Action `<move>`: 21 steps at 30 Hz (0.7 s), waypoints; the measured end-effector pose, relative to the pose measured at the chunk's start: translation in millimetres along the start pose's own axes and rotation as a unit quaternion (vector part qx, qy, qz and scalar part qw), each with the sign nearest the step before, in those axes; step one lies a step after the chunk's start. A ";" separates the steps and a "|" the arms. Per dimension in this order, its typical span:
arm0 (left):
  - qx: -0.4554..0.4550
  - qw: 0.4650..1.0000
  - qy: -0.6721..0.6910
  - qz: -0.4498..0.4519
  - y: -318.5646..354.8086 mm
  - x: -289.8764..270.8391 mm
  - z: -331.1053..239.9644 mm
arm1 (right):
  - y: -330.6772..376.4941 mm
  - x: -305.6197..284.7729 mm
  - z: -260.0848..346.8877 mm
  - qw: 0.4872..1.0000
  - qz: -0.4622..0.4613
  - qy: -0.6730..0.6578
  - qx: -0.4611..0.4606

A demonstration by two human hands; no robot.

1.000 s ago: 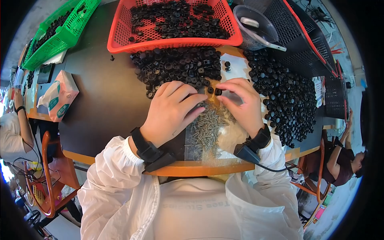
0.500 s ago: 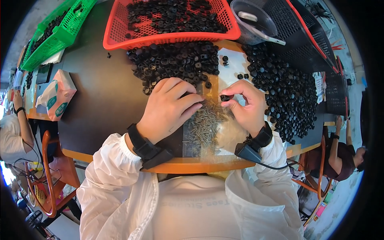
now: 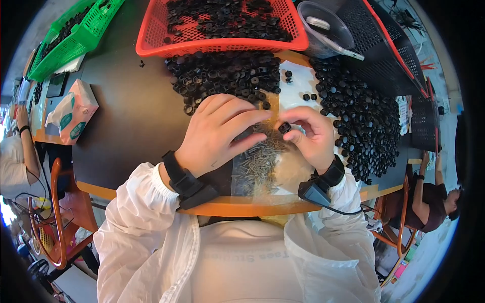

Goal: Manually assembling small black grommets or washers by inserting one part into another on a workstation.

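Observation:
My right hand [image 3: 314,134] pinches a small black round plastic knob [image 3: 285,127] between thumb and fingertips. My left hand [image 3: 217,132] reaches toward it from the left. Its forefinger and thumb are apart, with nothing visible between them, and the fingertips stop just short of the knob. Beneath and between both hands lies a heap of small metal screws [image 3: 256,164] on clear plastic and tape. Behind my left hand spreads a pile of black ring-like plastic parts [image 3: 222,76]. Beside my right hand is a large pile of black domed knobs [image 3: 361,118].
A red basket [image 3: 222,46] of black parts stands at the back, a green basket [image 3: 83,43] far left. A clear tub [image 3: 348,33] and a black crate [image 3: 386,60] stand back right. A tissue pack [image 3: 83,111] lies left. Other people sit at both sides.
My left hand has moved right, toward the knob, and its thumb and forefinger have spread apart. The knob in my right hand has tilted. The view has shifted slightly.

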State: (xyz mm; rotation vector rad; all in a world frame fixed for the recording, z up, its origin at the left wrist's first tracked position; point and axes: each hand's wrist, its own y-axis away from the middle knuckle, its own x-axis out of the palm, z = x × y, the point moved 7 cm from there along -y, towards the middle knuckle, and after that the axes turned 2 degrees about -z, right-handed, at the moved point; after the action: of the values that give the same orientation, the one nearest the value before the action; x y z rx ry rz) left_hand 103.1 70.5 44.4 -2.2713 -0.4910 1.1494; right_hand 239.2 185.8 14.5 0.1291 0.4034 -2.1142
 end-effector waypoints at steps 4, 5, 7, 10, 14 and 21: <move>0.046 0.998 0.031 -0.023 0.0 -5.5 -7.5 | 4.5 18.4 5.5 0.992 0.016 -0.110 0.054; 0.045 0.998 0.031 -0.020 0.9 -6.2 -7.4 | 6.1 22.8 7.9 0.994 0.036 -0.093 0.043; 0.070 0.997 0.029 -0.026 1.3 -7.8 -9.1 | 6.5 27.6 9.7 0.993 0.034 -0.096 0.060; 0.071 0.996 0.003 -0.054 2.6 -10.8 -6.8 | 3.8 24.1 11.7 0.998 -0.003 -0.037 0.051; 0.075 0.996 -0.023 -0.051 2.8 -10.3 -11.9 | 1.2 29.1 24.8 0.974 0.055 0.217 -0.027; 0.104 0.989 -0.084 -0.057 3.8 -10.5 -16.4 | 0.2 32.1 32.7 0.969 0.032 0.225 -0.096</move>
State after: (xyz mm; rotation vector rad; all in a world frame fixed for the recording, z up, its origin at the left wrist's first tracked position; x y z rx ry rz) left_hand 110.8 56.9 56.6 -1.9533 -0.5310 1.2784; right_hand 224.0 149.0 37.3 0.5080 0.8574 -1.9610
